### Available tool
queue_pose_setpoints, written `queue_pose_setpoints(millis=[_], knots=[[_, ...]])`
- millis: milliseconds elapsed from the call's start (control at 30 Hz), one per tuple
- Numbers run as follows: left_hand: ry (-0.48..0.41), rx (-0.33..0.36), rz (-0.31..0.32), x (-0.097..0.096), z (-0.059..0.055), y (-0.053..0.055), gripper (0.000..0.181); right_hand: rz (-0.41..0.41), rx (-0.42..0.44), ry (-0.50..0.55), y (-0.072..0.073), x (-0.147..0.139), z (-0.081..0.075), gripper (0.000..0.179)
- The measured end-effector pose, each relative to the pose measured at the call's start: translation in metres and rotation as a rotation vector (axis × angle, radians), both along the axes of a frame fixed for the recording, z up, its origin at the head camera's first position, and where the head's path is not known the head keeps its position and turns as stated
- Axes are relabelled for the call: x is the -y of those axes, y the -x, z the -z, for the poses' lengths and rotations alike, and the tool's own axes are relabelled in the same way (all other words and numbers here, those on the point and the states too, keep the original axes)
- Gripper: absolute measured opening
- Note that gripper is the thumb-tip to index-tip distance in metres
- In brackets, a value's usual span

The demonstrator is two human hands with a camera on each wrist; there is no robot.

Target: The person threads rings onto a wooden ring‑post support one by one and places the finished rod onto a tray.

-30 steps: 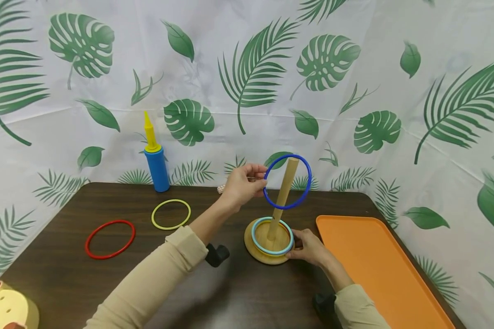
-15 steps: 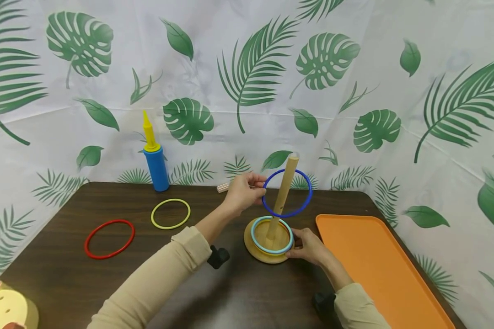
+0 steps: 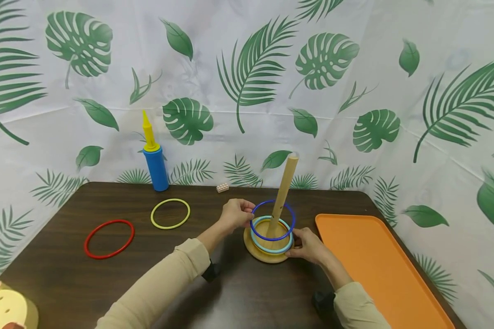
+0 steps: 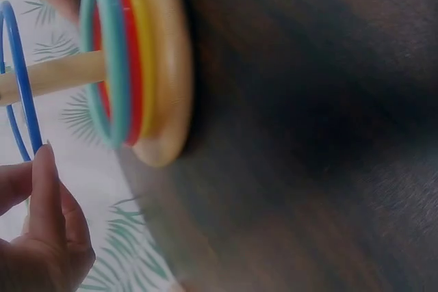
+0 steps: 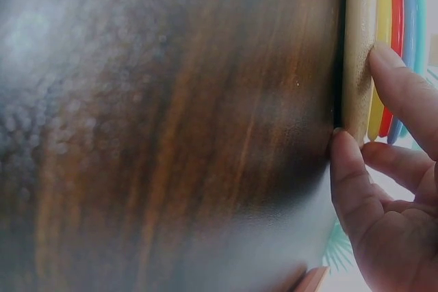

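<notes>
In the head view, my left hand (image 3: 236,214) pinches the left edge of a dark blue ring (image 3: 271,239). This ring encircles the tilted-looking wooden post (image 3: 284,185) low down, apart from the stack below it. Around the foot of the post lies a light blue ring (image 3: 271,252), on top of the pile. The left wrist view shows a red ring (image 4: 135,66) and a yellow ring (image 4: 148,66) beneath. My right hand (image 3: 310,246) grips the rim of the round wooden base (image 5: 359,52), its thumb on the upper edge and fingertips at the lower edge.
On the left of the table lie a red ring (image 3: 132,234) and a yellow ring (image 3: 188,211). A blue hand pump (image 3: 156,169) stands at the back, near a pale toy brick (image 3: 222,188). An orange tray (image 3: 354,246) lies right; a yellow toy (image 3: 8,306) sits front left.
My left hand has lowered the dark blue ring along the post, from near its top to just above the stack. The right hand stays on the base.
</notes>
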State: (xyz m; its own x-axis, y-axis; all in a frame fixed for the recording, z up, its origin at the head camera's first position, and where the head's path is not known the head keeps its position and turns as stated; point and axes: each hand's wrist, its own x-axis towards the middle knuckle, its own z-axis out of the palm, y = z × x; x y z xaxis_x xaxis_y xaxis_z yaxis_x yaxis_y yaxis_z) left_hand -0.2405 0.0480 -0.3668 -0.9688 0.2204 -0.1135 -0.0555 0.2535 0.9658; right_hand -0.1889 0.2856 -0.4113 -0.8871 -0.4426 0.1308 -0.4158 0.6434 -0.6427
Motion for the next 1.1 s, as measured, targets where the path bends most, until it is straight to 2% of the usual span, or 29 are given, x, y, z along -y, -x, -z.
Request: queue_pose_setpoints(millis=[233, 600, 1100], knots=[[0.017, 0.042, -0.013, -0.003, 0.013, 0.001, 0.022, -0.001, -0.006, -0.001, 0.001, -0.001, 0.001, 0.038], [0.039, 0.072, -0.036, -0.009, 0.018, 0.001, 0.021, 0.017, 0.003, -0.034, 0.001, 0.000, 0.000, 0.058], [0.083, 0.035, -0.049, -0.010, 0.023, -0.003, 0.017, 0.015, 0.043, -0.011, 0.002, -0.001, 0.001, 0.063]])
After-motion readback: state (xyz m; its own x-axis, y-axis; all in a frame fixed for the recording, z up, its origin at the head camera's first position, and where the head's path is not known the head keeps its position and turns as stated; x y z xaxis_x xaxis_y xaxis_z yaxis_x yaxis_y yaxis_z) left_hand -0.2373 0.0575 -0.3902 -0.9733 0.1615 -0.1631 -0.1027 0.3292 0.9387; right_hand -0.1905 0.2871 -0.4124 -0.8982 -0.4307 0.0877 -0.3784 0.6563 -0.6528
